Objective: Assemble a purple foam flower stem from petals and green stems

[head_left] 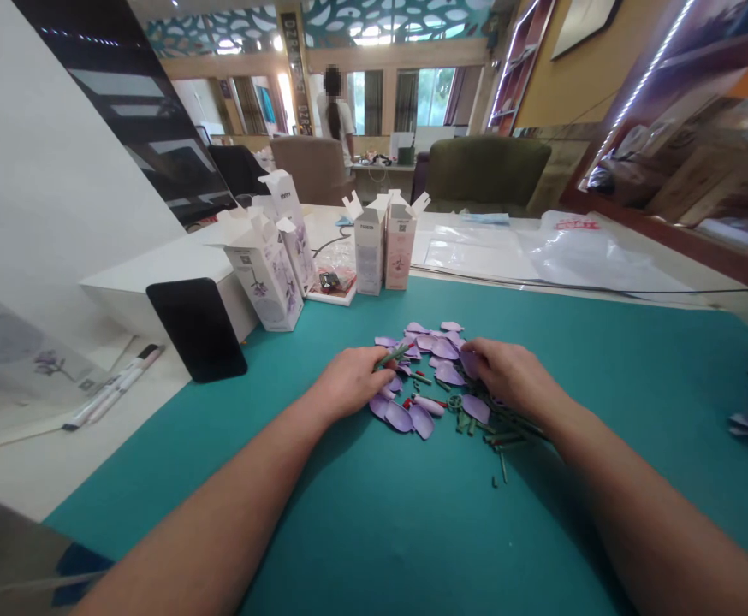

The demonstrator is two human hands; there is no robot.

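Forearms run up from the bottom edge over the teal mat [374, 530]. My left hand [348, 381] pinches one green stem [394, 355]. My right hand [508, 376] curls its fingertips onto one purple petal [470, 364]; whether it grips, I cannot tell. Between and under the fingers lie perhaps thirteen loose petals [438, 349]. Beyond the fingertips stand two open cartons [385, 244].

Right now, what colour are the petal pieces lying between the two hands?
The petal pieces are pale purple; the head view shows them best.

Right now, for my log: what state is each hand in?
Left hand: closed on green stem.
Right hand: touching purple petal, grip unclear.
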